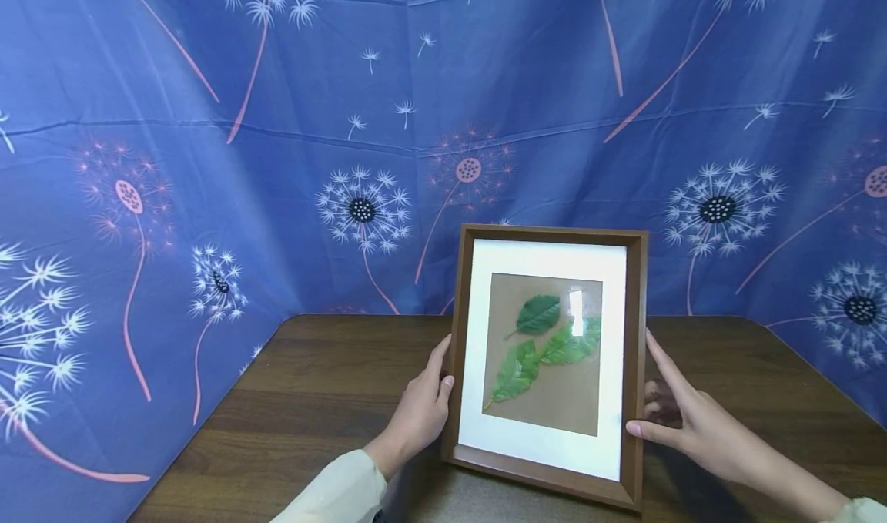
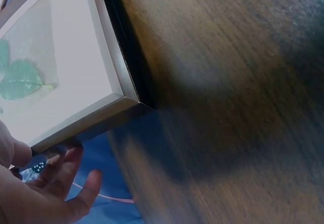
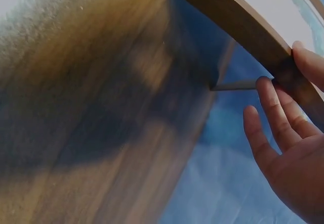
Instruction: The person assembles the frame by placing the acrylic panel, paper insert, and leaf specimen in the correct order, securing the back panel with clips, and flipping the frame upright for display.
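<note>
A brown wooden picture frame stands nearly upright, tilted slightly, over the dark wooden table. Behind its glass a white mat borders a tan backing with a dark green leaf and two lighter green leaves. My left hand grips the frame's left side, thumb on the front edge and fingers behind. On the opposite side my right hand holds the edge, its thumb on the front. In the right wrist view a thin grey strip slants out behind the frame beside my fingertips.
The brown wood-grain table spreads out on both sides of the frame. A blue cloth printed with dandelions hangs behind the table and along its sides. Light reflects off the glass near the right-hand leaf.
</note>
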A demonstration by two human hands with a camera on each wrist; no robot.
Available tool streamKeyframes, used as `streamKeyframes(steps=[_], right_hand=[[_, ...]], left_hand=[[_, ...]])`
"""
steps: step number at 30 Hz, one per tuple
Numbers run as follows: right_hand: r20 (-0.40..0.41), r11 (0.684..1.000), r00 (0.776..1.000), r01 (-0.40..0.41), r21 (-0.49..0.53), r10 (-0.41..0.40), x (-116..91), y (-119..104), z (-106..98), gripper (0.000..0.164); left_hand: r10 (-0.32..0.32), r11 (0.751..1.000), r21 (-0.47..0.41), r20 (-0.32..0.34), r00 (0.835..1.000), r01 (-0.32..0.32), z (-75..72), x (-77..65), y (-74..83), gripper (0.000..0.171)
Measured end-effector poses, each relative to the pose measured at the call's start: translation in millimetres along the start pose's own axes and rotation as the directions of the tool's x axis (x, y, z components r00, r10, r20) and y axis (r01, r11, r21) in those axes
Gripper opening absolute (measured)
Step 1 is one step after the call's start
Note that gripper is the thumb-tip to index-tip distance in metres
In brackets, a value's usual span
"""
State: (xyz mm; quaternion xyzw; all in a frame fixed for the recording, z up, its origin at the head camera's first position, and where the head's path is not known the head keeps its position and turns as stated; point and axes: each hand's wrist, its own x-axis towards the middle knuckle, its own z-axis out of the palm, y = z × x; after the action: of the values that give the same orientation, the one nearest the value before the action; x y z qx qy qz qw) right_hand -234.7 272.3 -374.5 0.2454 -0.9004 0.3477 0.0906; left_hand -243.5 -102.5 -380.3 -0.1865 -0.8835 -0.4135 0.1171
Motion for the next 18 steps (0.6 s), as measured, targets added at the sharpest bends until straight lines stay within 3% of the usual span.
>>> streamKeyframes(steps=[6, 11, 14, 18], right_hand=[[-0.034, 0.999, 0.999, 0.030, -0.038, -0.031, 8, 4, 0, 0.119], [-0.031, 0.999, 0.999, -0.011, -0.048, 0.009, 10, 4, 1, 0.113], [0.006, 0.998, 0.999, -0.051, -0.025, 0.051, 6, 3, 5, 0.110], [0.122, 0.994, 0.991, -0.072, 0.084, 0.061, -1, 7, 9, 0.113]], left_hand=[[-0.021, 1.000, 0.002, 0.011, 1.000, 0.021, 0.6, -0.6, 0.3, 0.058], [-0.023, 1.000, -0.001, 0.011, 1.000, 0.023, 0.3, -0.2, 0.4, 0.058], [-0.033, 0.999, -0.014, 0.030, 0.999, 0.034, -1.2, -1.3, 0.9, 0.060], [-0.073, 0.997, -0.029, 0.099, 0.992, 0.076, -4.0, -4.5, 0.5, 0.066]])
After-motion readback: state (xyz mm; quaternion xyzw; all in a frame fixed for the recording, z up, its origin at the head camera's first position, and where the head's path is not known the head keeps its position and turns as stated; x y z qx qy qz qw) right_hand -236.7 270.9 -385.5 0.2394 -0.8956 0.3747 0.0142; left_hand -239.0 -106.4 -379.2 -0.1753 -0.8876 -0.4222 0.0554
